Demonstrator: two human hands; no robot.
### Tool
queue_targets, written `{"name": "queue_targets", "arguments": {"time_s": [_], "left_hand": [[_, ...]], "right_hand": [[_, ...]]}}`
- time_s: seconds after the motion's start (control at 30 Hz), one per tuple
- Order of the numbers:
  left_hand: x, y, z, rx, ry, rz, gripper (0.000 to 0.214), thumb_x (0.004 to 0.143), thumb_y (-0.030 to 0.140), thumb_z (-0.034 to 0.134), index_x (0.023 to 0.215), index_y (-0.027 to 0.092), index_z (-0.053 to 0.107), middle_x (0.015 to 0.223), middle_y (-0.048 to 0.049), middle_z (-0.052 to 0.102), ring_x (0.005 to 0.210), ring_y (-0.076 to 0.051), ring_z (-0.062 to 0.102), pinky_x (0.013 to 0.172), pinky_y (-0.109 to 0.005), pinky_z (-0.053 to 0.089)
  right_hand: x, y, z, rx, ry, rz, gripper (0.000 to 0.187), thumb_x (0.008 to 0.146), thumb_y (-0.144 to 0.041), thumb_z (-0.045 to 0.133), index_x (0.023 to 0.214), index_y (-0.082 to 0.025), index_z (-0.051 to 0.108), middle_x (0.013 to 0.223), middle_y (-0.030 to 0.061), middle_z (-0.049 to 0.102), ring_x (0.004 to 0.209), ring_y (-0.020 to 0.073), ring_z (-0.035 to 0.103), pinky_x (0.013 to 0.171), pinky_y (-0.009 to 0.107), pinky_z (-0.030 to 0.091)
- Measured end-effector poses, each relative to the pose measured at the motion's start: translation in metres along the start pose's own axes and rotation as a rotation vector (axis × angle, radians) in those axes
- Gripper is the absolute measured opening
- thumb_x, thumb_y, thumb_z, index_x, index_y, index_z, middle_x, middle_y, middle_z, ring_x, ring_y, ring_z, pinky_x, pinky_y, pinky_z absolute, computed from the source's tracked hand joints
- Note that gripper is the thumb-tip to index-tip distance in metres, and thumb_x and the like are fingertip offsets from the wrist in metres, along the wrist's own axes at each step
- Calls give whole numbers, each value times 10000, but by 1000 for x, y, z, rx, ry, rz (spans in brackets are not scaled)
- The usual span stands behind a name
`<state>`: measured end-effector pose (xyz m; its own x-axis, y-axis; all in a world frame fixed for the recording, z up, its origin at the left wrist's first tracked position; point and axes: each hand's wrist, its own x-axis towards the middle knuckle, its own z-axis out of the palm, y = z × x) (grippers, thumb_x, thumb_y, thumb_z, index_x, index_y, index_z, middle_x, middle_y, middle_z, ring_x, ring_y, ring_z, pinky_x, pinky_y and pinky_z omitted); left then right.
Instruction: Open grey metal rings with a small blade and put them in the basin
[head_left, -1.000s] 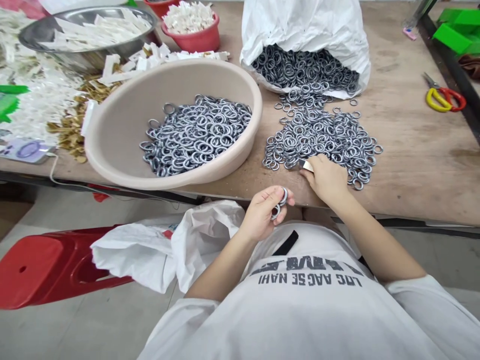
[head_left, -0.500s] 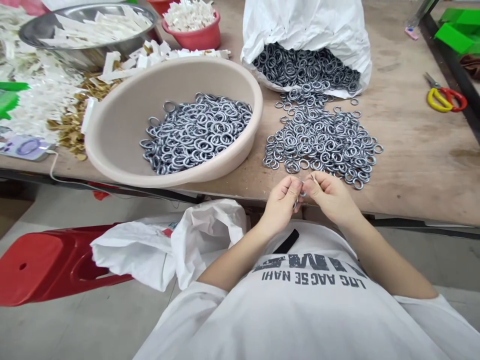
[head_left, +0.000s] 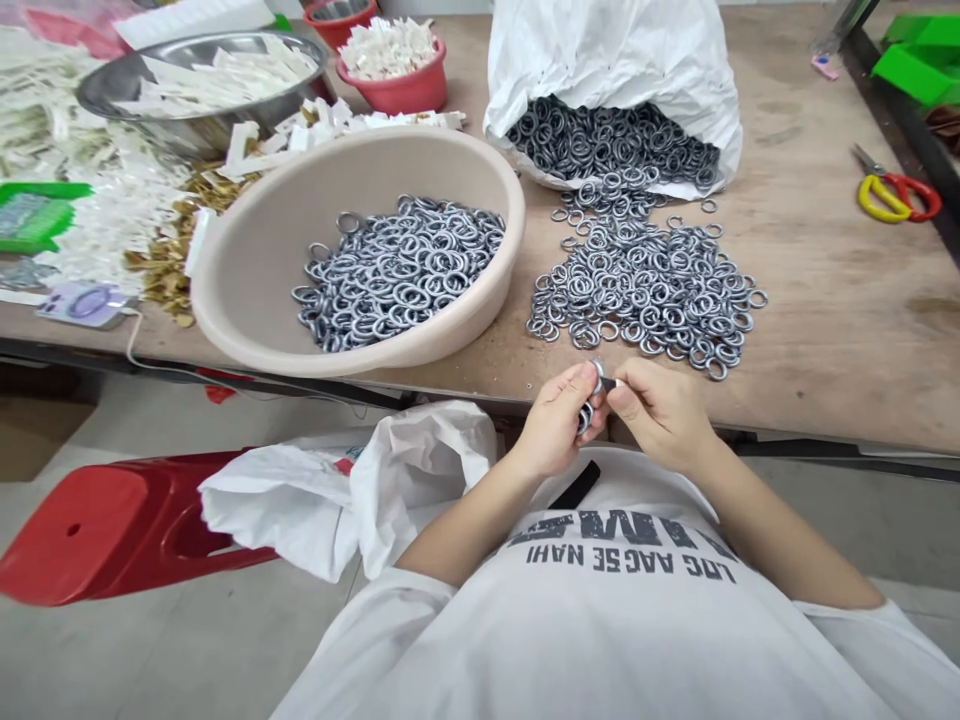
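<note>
My left hand, closed just in front of the table edge, pinches a grey ring between thumb and fingers. Another ring shows lower down in the same hand. Right beside it, my right hand is closed on a small dark pointed piece whose tip meets the pinched ring; most of this piece is hidden by the fingers. Beyond both hands lies a loose pile of grey rings. A beige basin to the left holds many more such rings.
A white sack spills rings onto the table. Scissors lie at right. At left are a steel bowl of white strips, a pink bowl and brown pieces. A red stool stands below.
The left hand has turned, so the rings in it show more. The dark piece now shows at the right fingertips, where a thin pale end stuck up before. The view has shifted slightly.
</note>
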<state>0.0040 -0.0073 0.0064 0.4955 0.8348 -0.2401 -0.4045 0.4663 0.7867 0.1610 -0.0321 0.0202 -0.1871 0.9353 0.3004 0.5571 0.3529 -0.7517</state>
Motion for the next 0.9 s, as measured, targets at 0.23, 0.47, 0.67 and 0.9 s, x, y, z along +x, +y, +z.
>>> {"name": "queue_targets", "arguments": {"time_s": [0.23, 0.47, 0.67, 0.9], "left_hand": [[-6, 0, -1, -56, -28, -28, 394, 875, 500, 641, 737, 179, 461, 544, 53, 460, 395, -50, 370, 367, -164, 232], [-24, 3, -11, 45, -188, -54, 431, 906, 496, 598, 664, 151, 505, 539, 13, 486, 409, -52, 389, 395, -183, 262], [-17, 17, -36, 49, 99, 8, 297, 825, 371, 674, 1052, 185, 625, 672, 31, 571, 398, -49, 417, 355, -168, 235], [0, 13, -41, 174, 203, 128, 352, 832, 511, 671, 923, 174, 617, 728, 27, 568, 428, -39, 435, 359, -179, 222]], "right_hand": [[0, -3, 0, -160, -44, -80, 438, 1004, -489, 429, 677, -198, 426, 636, -19, 478, 590, 116, 433, 593, 287, 254], [29, 24, 6, -387, -24, 166, 397, 1013, -520, 392, 856, -212, 589, 793, 27, 643, 699, 171, 564, 594, 293, 269], [56, 29, 26, -761, -95, 219, 272, 948, -421, 563, 1095, -206, 641, 1054, 111, 669, 808, 236, 631, 590, 314, 272], [47, 30, 10, -154, -33, 262, 313, 964, -463, 517, 867, -194, 643, 810, 42, 640, 747, 188, 552, 640, 292, 347]]}}
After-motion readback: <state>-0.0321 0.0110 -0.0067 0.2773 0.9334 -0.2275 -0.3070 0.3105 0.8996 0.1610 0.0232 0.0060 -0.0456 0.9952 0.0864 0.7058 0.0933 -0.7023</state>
